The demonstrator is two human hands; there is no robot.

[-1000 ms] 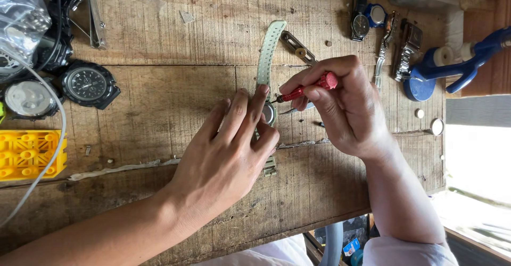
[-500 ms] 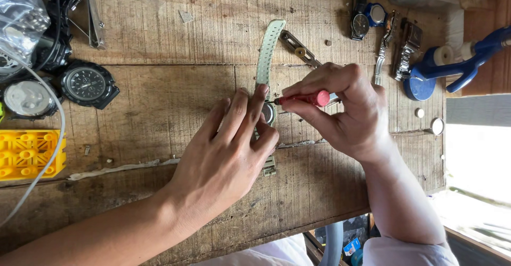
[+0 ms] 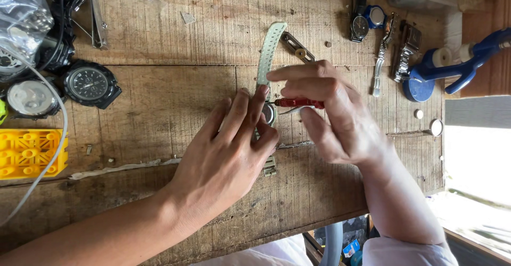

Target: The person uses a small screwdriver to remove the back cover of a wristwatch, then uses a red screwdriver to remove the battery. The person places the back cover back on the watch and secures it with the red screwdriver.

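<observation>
On the rough, cracked wooden bench (image 3: 159, 111), the left hand (image 3: 229, 154) presses flat on a small round watch (image 3: 269, 113) whose pale perforated strap (image 3: 269, 50) runs away from the person. The right hand (image 3: 340, 119) pinches a slim red-handled screwdriver (image 3: 298, 102), its metal tip against the watch case.

I am looking down at a worn wooden counter (image 3: 159, 117). A pale green watch (image 3: 268, 58) is lying across its middle, a yellow plastic block (image 3: 29, 154) and black watches (image 3: 90, 85) are sitting at one end, and a blue tool (image 3: 452, 66) is resting at the other.
</observation>
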